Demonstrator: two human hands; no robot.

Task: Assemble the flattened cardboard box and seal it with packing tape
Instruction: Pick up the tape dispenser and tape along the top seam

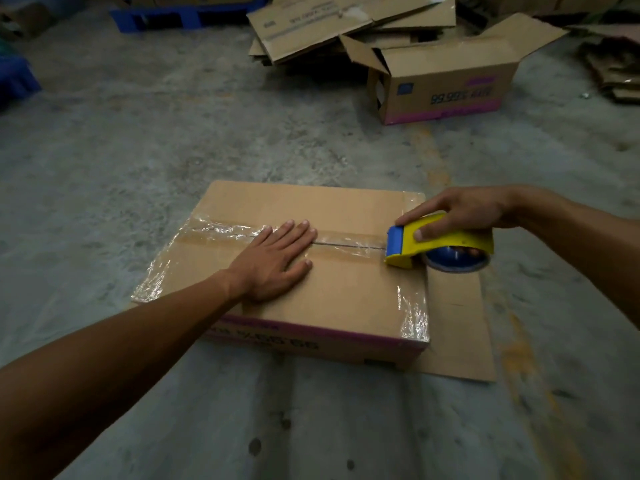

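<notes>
Cardboard box point(346, 299) sits closed on the concrete floor point(173, 133), partly on a flat cardboard sheet point(457, 327), with glossy, wrinkled clear tape point(221, 232) along its centre seam and edges. The left hand point(277, 261) presses flat, fingers straight, on the seam. The right hand point(464, 213) grips a yellow-and-blue tape dispenser point(440, 244) at the box's right edge. Beyond, an open box point(446, 81) stands beside flattened cartons point(329, 26).
</notes>
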